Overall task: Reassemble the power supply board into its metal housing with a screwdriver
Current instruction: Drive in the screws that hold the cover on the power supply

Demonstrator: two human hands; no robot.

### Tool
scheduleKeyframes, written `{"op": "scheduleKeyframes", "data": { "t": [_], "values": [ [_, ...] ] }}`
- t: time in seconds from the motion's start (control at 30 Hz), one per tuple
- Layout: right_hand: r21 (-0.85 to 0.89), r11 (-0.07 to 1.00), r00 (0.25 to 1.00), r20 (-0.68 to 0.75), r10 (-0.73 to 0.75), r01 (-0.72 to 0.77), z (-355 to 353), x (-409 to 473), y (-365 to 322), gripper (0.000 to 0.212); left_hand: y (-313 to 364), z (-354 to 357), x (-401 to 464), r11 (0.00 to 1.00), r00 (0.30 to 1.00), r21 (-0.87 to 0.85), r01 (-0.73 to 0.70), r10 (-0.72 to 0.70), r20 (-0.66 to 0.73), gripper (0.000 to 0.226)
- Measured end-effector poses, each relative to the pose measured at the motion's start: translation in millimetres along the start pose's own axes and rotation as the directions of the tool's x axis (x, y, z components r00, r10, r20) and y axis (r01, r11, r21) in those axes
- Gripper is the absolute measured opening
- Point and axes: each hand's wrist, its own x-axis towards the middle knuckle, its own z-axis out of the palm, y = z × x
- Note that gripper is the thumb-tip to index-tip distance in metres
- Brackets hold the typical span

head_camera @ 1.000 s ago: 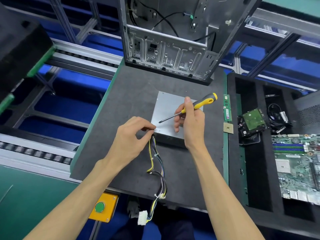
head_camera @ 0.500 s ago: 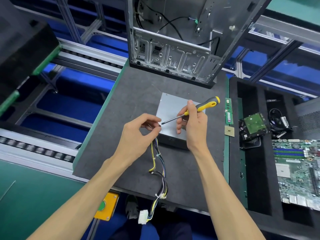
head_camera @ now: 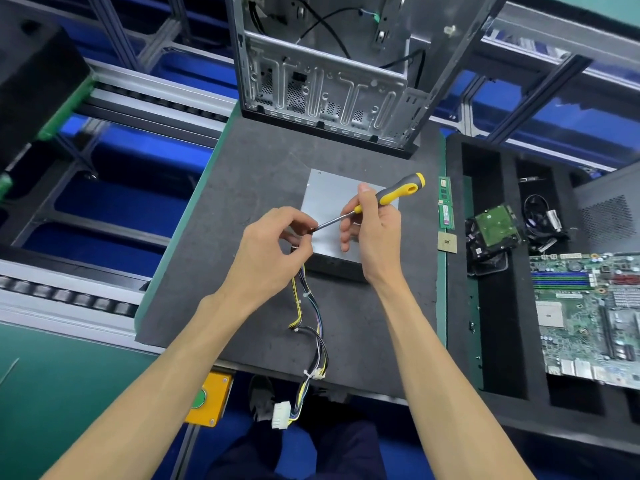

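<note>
Fingertips of left hand (head_camera: 268,252) now pinch at screwdriver (head_camera: 377,204) tip; right hand (head_camera: 375,233) grips it.

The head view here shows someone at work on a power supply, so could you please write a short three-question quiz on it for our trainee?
1. True or false: the right hand grips the screwdriver.
2. Where does the screwdriver tip point? A) at the left hand fingertips B) at the computer case C) at the motherboard
3. Fill in: the cable bundle runs from the power supply housing and hangs over the ____ edge of the mat.

Key: 1 true; 2 A; 3 near.
</note>
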Motion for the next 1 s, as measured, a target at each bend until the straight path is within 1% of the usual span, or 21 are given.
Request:
{"op": "scheduleKeyframes", "data": {
  "t": [0.1, 0.2, 0.27, 0.33, 0.53, 0.67, 0.8, 0.87, 1.0],
  "values": [
    [-0.017, 1.000, 1.000, 0.000, 0.003, -0.003, -1, 0, 1, 0.044, 0, -2, 3, 0.998, 0.997, 0.049, -0.050, 0.047, 0.068, 0.031],
    [-0.031, 1.000, 1.000, 0.007, 0.005, -0.005, -1, 1, 2, 0.043, 0, -3, 5, 1.000, 0.995, 0.009, -0.029, 0.028, 0.101, 0.032],
    [-0.028, 1.000, 1.000, 0.008, 0.005, -0.004, -1, 2, 3, 0.042, 0, -3, 6, 1.000, 0.996, -0.023, -0.008, 0.010, 0.088, 0.030],
    [-0.037, 0.999, 1.000, 0.014, 0.004, -0.004, -1, 2, 4, 0.042, 0, -3, 6, 1.000, 0.997, -0.018, -0.007, 0.008, 0.078, 0.029],
    [-0.054, 0.999, 1.000, 0.014, -0.005, 0.006, 0, 1, 4, 0.042, -3, 0, 4, 0.991, 0.995, 0.106, -0.082, 0.074, 0.071, 0.026],
    [-0.067, 0.997, 0.999, 0.010, -0.031, 0.032, 1, -3, 4, 0.043, -5, 0, 2, 0.984, 0.995, 0.156, -0.088, 0.078, 0.068, 0.025],
    [-0.107, 0.992, 0.998, 0.013, -0.060, 0.062, 7, -8, 2, 0.042, -3, 0, -2, 0.974, 0.994, 0.195, -0.111, 0.108, 0.026, 0.026],
    [-0.142, 0.986, 0.996, 0.030, -0.084, 0.087, 9, -12, 1, 0.040, -3, 0, -5, 0.973, 0.993, 0.196, -0.119, 0.122, -0.001, 0.027],
    [-0.252, 0.947, 0.978, 0.113, -0.178, 0.201, 13, -14, -2, 0.040, -8, 0, -13, 0.971, 0.987, 0.191, -0.143, 0.155, -0.047, 0.029]
  ]
}}
